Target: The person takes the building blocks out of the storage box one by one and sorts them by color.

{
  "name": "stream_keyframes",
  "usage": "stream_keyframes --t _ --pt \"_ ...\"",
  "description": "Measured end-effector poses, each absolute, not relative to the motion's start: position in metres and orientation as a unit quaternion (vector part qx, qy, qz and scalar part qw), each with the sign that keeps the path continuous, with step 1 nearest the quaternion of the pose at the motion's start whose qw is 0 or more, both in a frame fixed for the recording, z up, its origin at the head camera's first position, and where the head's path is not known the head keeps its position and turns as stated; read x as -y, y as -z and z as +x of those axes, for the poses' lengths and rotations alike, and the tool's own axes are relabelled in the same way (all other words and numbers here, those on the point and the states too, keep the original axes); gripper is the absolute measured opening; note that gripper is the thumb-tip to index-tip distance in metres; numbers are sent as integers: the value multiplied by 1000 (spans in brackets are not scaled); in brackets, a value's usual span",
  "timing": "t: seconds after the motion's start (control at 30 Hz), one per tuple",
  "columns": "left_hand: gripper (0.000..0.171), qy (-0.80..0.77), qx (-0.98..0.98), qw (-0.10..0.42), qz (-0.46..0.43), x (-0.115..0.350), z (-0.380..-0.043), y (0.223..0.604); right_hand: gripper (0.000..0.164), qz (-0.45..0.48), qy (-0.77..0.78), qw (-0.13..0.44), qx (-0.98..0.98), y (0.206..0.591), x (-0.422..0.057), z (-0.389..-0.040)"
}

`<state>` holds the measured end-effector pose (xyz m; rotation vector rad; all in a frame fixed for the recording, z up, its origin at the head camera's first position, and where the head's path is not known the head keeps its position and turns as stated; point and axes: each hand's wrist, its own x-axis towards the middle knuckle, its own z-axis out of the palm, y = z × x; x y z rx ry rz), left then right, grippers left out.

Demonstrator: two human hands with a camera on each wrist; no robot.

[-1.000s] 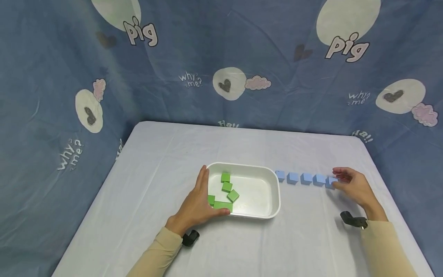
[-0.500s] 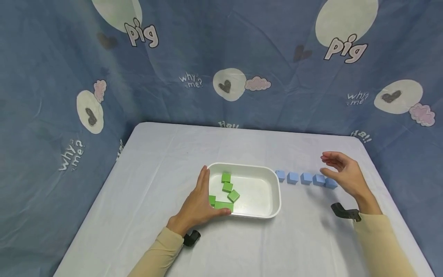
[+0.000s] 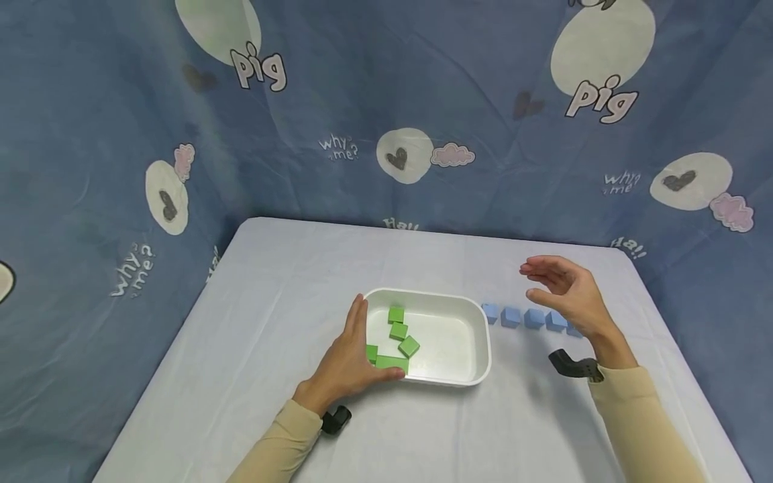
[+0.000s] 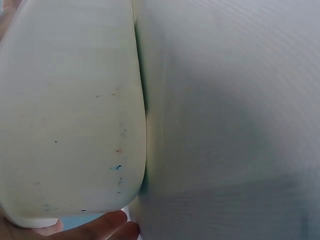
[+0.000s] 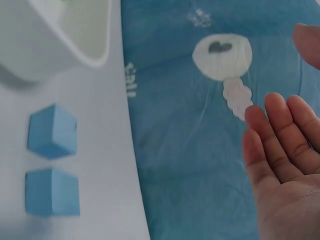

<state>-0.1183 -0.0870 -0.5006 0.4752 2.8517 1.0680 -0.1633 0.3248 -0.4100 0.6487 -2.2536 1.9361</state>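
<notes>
A white tray stands in the middle of the table in the head view, with several green blocks at its left end. My left hand holds that end, thumb on the near rim and fingers along the left side. The left wrist view shows the tray's outer wall with fingertips at its lower corner. To the right of the tray runs a row of several blue cubes. Above its right part hovers my right hand, holding nothing, thumb and fingers apart. It covers part of the rightmost cube.
White cloth covers the table. Behind and on both sides hangs a blue printed curtain. A black wrist camera sits at the right wrist, another black camera at the left.
My right hand has let go of the rightmost blue cube, risen and moved left over the row. My left hand has stayed on the tray. The head view has shifted slightly.
</notes>
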Motion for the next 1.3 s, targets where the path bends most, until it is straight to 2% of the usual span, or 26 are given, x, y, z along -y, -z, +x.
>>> stream_keyframes --t 0.6,1.03,1.3 --pt "148 -328 -930 21 163 89 -119 502 50 261 -650 9 713 420 -274 -182" --pt "148 -332 -929 17 161 91 -120 501 47 284 -619 11 732 428 -236 -196" --pt "149 -338 -927 18 160 90 -119 503 43 285 -594 -21 752 442 -212 -198"
